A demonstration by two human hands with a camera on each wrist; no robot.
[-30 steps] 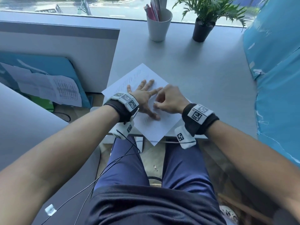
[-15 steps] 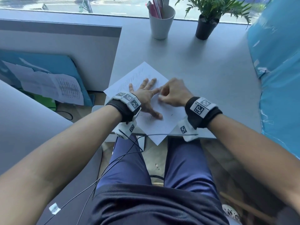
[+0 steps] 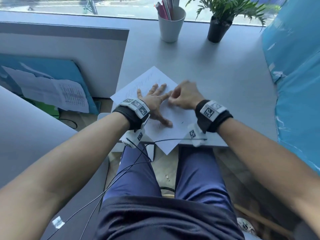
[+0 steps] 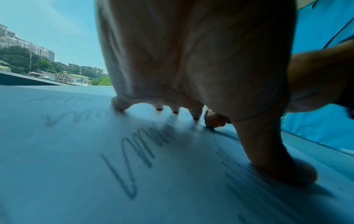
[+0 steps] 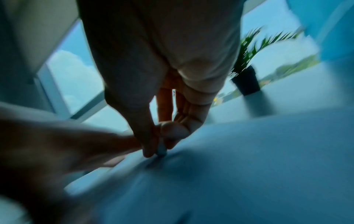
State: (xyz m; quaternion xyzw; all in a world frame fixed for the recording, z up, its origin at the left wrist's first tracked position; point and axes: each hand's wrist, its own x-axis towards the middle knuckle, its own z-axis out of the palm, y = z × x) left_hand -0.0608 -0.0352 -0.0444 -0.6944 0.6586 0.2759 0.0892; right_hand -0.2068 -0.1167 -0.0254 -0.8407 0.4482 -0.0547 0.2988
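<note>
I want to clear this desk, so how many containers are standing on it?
2. A white cup stands at the far edge of the desk; a black plant pot stands just right of it. Others could be off-frame.

Paper [image 3: 156, 77] on desk's [image 3: 225, 80] near edge, eraser [image 5: 162, 149] on it; cup [image 3: 170, 27], plant [image 3: 218, 31] behind.

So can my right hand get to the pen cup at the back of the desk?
Probably yes: nothing stands on the desk between the right hand and the cup, so the way looks free. But that hand is pinching a small eraser, so it is not free to grab.
</note>
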